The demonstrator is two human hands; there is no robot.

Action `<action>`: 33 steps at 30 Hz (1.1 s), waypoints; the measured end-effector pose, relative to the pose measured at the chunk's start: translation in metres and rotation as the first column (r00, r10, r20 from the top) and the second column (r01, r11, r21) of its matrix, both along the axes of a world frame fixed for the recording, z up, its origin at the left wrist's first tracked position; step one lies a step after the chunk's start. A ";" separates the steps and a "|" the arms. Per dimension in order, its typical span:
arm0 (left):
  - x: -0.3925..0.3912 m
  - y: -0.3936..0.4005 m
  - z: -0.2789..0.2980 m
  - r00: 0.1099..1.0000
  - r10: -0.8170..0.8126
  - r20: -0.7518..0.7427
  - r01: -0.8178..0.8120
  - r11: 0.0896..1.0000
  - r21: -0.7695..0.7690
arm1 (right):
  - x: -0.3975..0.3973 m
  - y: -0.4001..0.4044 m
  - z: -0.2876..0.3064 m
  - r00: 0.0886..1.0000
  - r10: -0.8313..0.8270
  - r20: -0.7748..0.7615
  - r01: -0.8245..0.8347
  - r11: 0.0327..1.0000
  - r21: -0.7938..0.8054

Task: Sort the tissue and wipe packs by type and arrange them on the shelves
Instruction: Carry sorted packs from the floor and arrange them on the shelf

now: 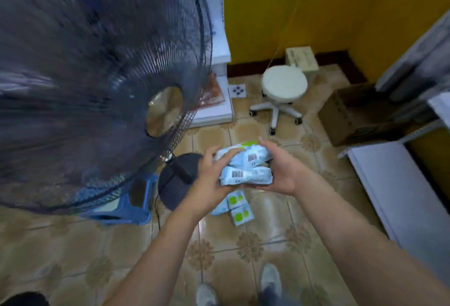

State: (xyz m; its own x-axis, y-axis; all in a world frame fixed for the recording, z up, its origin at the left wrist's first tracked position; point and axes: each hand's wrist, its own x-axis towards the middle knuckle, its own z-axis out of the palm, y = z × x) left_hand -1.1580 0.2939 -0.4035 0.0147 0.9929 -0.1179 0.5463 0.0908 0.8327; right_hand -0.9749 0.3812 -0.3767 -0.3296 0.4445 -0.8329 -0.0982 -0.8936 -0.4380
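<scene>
The person stands on the patterned tan floor tiles (248, 244), both arms out. The left hand (209, 184) and right hand (280, 171) clasp a bundle of pale blue soft wipe packs (246, 166) between them, barcodes up, fingers (227, 158) curled round the sides. Below the bundle, more packs with green labels (237, 204) lie on the floor. To the left stands a large dark pedestal fan (97, 74), a blue plastic stool (126, 204) by its base. A white metal shelf (399, 193) runs along the right. Farther off are a white round swivel stool (283, 86) and a brown cardboard box (353, 115).
</scene>
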 end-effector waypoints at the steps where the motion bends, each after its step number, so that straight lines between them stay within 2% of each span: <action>1: 0.003 0.003 0.031 0.999 -0.021 -0.027 0.022 0.999 0.046 | 0.004 0.000 0.031 0.999 -0.028 -0.031 0.030 0.999 0.041; 3: 0.013 0.005 0.089 0.999 -0.029 -0.032 0.033 0.994 0.108 | 0.011 -0.003 0.089 0.992 -0.100 -0.079 0.111 0.984 0.139; 6: 0.034 0.009 0.155 0.998 0.053 -0.022 -0.049 0.986 0.158 | 0.024 -0.007 0.147 0.968 -0.198 -0.154 0.237 0.924 0.300; 9: 0.049 0.004 0.201 0.994 0.114 0.003 -0.114 0.994 0.005 | 0.033 -0.008 0.185 0.950 -0.252 -0.185 0.310 0.832 0.459; 10: 0.052 0.000 0.211 0.989 0.118 0.091 -0.114 0.992 -0.047 | 0.036 -0.009 0.192 0.945 -0.263 -0.197 0.327 0.808 0.490; 11: 0.056 -0.003 0.220 0.961 0.124 0.248 -0.108 0.991 -0.078 | 0.039 -0.011 0.200 0.941 -0.271 -0.200 0.337 0.786 0.519; 13: 0.064 -0.006 0.236 0.830 0.144 0.538 -0.107 0.989 -0.100 | 0.046 -0.017 0.213 0.940 -0.274 -0.203 0.341 0.742 0.577; 15: 0.070 -0.002 0.250 0.738 0.213 0.640 -0.165 0.977 -0.134 | 0.053 -0.026 0.225 0.940 -0.267 -0.211 0.340 0.705 0.623; 17: 0.073 0.002 0.261 0.691 0.252 0.677 -0.206 0.967 -0.150 | 0.062 -0.038 0.236 0.939 -0.254 -0.231 0.343 0.670 0.658; 23: 0.096 0.000 0.281 0.753 0.004 0.658 0.010 1.000 -0.017 | 0.091 -0.088 0.259 0.905 -0.330 -0.269 0.415 0.541 0.731; 28: 0.138 -0.019 0.297 0.703 -0.194 0.684 0.264 0.964 0.002 | 0.119 -0.145 0.262 0.813 -0.540 -0.217 0.497 0.450 0.743; 33: 0.204 -0.056 0.309 0.617 -0.363 0.698 0.475 0.879 0.037 | 0.160 -0.219 0.267 0.630 -0.757 -0.174 0.588 0.318 0.743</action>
